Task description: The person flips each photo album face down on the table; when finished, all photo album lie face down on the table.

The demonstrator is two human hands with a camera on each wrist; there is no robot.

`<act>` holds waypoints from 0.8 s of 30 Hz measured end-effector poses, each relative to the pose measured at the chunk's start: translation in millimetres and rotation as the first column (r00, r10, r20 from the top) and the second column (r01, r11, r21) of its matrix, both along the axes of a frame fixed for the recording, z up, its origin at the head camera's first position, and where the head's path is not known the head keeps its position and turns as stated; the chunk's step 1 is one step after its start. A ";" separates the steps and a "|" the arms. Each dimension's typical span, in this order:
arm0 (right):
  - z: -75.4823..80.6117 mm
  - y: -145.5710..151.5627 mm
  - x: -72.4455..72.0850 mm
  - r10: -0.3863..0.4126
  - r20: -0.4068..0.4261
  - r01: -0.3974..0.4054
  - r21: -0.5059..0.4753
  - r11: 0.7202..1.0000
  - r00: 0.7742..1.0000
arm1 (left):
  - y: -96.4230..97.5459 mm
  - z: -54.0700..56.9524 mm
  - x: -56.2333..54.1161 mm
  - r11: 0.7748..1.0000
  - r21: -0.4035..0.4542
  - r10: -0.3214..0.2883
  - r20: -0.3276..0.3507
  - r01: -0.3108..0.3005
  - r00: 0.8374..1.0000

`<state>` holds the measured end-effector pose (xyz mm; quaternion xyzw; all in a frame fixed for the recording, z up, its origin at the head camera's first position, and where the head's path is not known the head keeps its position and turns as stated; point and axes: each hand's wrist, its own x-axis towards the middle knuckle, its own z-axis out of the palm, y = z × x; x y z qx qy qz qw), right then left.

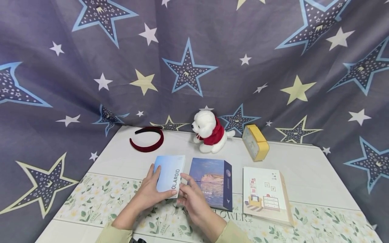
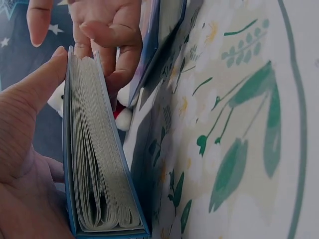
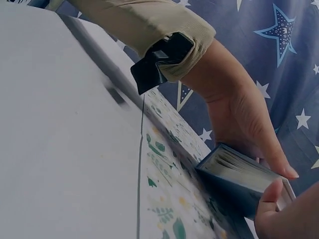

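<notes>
A light-blue photo album (image 1: pixel 170 172) with "OLAROID" visible on its cover is gripped by my left hand (image 1: pixel 152 192). The left thumb lies over the cover near its right edge, the other fingers at the left side. Many page edges show between the album's covers (image 2: pixel 97 149) in the left wrist view. At the album's right edge is my right hand (image 1: pixel 194 199), its loosely bent fingers touching that edge; they are partly hidden behind the album. A blue album with a seaside cliff picture (image 1: pixel 209 182) lies just beyond the right hand.
A thick book with a room drawing (image 1: pixel 264 192) lies at the right. Behind stand a white plush dog (image 1: pixel 209 131) in a red hoodie and a yellow clock (image 1: pixel 256 142). A dark red headband (image 1: pixel 147 148) rests at back left. A star-patterned curtain (image 1: pixel 188 27) borders the table.
</notes>
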<state>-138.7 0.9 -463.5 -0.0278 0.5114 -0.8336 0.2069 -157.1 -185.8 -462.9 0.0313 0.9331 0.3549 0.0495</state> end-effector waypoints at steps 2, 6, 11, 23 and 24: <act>-0.4 0.2 0.3 -0.013 0.005 0.013 0.007 1.000 1.000 | 0.7 1.1 0.7 1.000 0.003 -0.001 0.001 0.001 1.000; -0.1 1.8 -0.3 -0.032 0.006 0.032 0.005 0.999 0.999 | 1.8 2.7 2.4 1.000 0.013 0.007 0.002 -0.007 1.000; 1.6 4.6 -1.4 -0.022 0.006 0.022 0.010 1.000 1.000 | 4.6 2.6 4.7 1.000 0.003 0.011 0.004 -0.011 1.000; 1.2 4.9 -4.4 -0.030 -0.027 0.031 0.013 0.999 0.999 | 16.6 7.4 8.4 1.000 -0.014 0.027 0.016 -0.027 1.000; 0.5 4.7 -4.6 -0.029 -0.034 0.030 0.015 0.999 0.999 | 17.0 7.6 8.7 1.000 -0.014 0.025 0.016 -0.024 1.000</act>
